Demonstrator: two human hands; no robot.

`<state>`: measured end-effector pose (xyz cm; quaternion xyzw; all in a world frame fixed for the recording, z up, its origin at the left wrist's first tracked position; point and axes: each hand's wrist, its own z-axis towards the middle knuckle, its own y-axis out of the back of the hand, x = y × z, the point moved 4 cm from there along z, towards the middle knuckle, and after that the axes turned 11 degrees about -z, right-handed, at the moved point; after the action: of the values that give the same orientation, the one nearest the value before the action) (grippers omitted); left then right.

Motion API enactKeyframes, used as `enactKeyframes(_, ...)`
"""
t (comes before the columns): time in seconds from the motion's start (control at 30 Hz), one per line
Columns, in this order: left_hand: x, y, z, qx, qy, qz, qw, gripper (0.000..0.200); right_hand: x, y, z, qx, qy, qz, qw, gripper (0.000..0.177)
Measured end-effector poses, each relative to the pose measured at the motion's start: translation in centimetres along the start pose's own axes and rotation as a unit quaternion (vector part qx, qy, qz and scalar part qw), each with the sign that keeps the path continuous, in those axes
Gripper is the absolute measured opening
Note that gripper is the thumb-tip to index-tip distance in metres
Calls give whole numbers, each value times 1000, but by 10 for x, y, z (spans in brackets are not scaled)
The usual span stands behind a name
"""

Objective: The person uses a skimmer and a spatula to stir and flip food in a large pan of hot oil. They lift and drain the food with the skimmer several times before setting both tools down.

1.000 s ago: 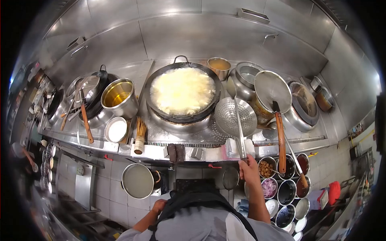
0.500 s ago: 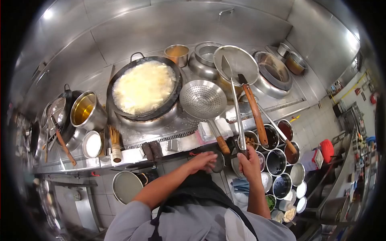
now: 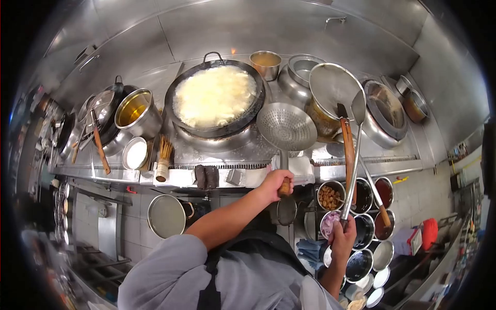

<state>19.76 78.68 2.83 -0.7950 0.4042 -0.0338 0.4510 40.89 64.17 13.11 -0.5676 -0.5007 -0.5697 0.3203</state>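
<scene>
My left hand [image 3: 277, 185] is closed round the wooden handle of a perforated skimmer [image 3: 287, 126]; the skimmer's bowl is over the stove ledge, right of a wok [image 3: 170, 101] full of pale, foaming contents. My right hand [image 3: 343, 232] grips a long-handled metal spoon [image 3: 353, 178], its head pointing up and away in front of a round mesh strainer [image 3: 336, 88]. A wooden-handled tool with a dark tip [image 3: 347, 150] lies just left of the spoon. Under the right hand is a container of chopped purple onion [image 3: 329, 223].
At the left stand a pot of yellow oil [image 3: 147, 121], a tub of white stuff [image 3: 136, 153] and a bamboo brush [image 3: 163, 164]. Several containers of ingredients, one with brown pieces [image 3: 329, 198], stand at the right. A large pot [image 3: 166, 216] sits below the ledge.
My left hand has reached up and taken hold of the skimmer's handle. The spoon's head has swung right, away from the strainer's middle. The view has shifted left.
</scene>
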Motion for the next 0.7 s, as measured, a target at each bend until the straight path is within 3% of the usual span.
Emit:
enactKeyframes(0.03,-4,-6,-16,23,-4,-42,999,17,2,2,5,17,-3,7,1000,24)
enactKeyframes(0.17,-16,-12,-105,-9,-102,202,974,28,20,0,29,21,48,32,998,24)
enactKeyframes(0.27,-29,-3,-146,-5,-134,189,973,35,37,-6,47,38,113,36,992,29)
enactKeyframes(0.4,-73,0,-200,1,-235,152,960,52,70,-27,58,63,117,25,991,37)
enactKeyframes(0.47,-103,12,-223,-67,-289,153,943,59,75,-36,62,83,120,10,989,39)
enactKeyframes(0.5,-119,25,-234,-129,-311,159,928,60,75,-43,63,91,119,-21,988,39)
enactKeyframes(0.53,-140,32,-245,-126,-339,187,913,55,72,-49,66,98,117,-54,987,40)
enactKeyframes(0.6,-182,48,-269,-221,-400,292,840,45,72,-45,80,78,182,-107,974,42)
enactKeyframes(0.67,-217,57,-289,-230,-413,326,818,45,108,-45,80,35,225,-378,897,42)
enactKeyframes(0.7,-236,69,-293,-231,-443,351,792,48,126,-47,84,31,180,-450,874,42)
